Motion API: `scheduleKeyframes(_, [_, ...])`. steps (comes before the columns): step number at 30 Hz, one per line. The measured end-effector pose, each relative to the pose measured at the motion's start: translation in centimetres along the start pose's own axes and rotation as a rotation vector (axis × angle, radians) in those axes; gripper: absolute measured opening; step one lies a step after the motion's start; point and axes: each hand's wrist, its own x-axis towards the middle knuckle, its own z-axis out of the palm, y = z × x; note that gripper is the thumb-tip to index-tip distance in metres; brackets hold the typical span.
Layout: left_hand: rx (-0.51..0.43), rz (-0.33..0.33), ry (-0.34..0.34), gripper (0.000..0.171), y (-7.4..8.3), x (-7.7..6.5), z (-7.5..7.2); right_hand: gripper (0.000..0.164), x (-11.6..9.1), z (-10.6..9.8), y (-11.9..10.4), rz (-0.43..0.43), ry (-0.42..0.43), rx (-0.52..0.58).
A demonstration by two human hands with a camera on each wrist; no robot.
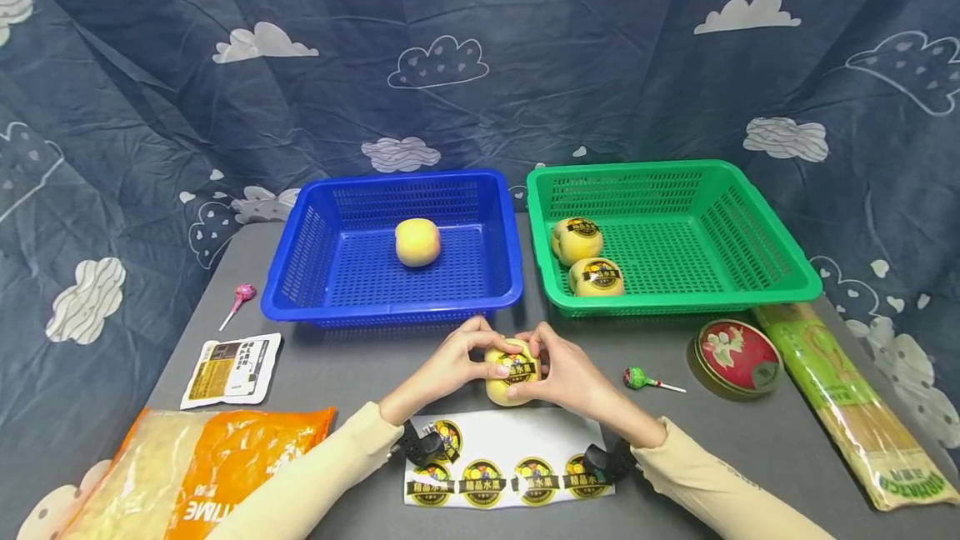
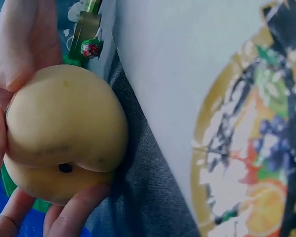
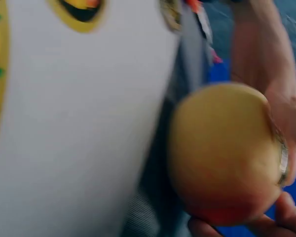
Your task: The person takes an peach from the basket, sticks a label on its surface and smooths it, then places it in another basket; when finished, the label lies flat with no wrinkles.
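A yellow peach (image 1: 501, 393) is held between both hands over the table, just beyond a sticker sheet (image 1: 517, 432). My left hand (image 1: 459, 361) grips its left side, the thumb on the edge of a round black-and-gold fruit sticker (image 1: 519, 368). From the right, my right hand (image 1: 568, 369) holds the peach, with fingertips at the sticker's other edge. In the left wrist view, the cleft and dark stem hollow of the peach (image 2: 69, 118) show. A red blush marks the underside of the peach (image 3: 222, 153) in the right wrist view.
Behind stand a blue basket (image 1: 390, 309) with one plain peach (image 1: 417, 242) and a green basket (image 1: 675, 303) with two stickered peaches. Lollipops, a white pouch (image 1: 232, 369), an orange bag (image 1: 247, 448), a red round tin (image 1: 737, 357) and a noodle pack (image 1: 847, 398) lie around.
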Motion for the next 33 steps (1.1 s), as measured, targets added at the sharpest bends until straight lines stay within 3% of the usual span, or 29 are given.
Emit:
scheduleKeyframes(3, [-0.022,-0.028,0.008,0.025,-0.1,-0.3,-0.2,0.052,0.2,0.4,-0.2,-0.016,0.007,-0.024])
scheduleKeyframes(8, [-0.129,-0.069,-0.009,0.022,1.1,-0.3,-0.5,0.041,0.3,-0.7,0.8,0.021,-0.092,0.271])
scheduleKeyframes(12, [-0.272,-0.159,-0.033,0.022,2.5,-0.3,-0.9,0.034,0.3,-1.4,1.6,0.027,-0.161,0.400])
scheduleKeyframes(16, [-0.361,-0.257,-0.038,0.023,1.6,-0.1,-0.6,0.030,0.5,-1.9,2.0,0.058,-0.206,0.459])
scheduleKeyframes(20, [-0.372,-0.275,-0.040,0.023,0.5,0.2,-0.3,0.030,0.6,-2.1,2.2,0.097,-0.205,0.481])
scheduleKeyframes(23, [-0.295,-0.230,-0.065,0.023,0.4,0.1,-0.2,0.029,0.5,-2.1,2.2,0.085,-0.198,0.483])
scheduleKeyframes(29, [0.139,-0.056,-0.107,0.032,1.0,-0.3,0.3,0.023,-0.8,-2.9,1.9,0.012,-0.193,0.469])
scheduleKeyframes(33, [0.204,0.027,-0.113,0.044,1.5,-0.4,0.8,0.025,-2.4,-5.1,1.5,-0.044,-0.111,0.425])
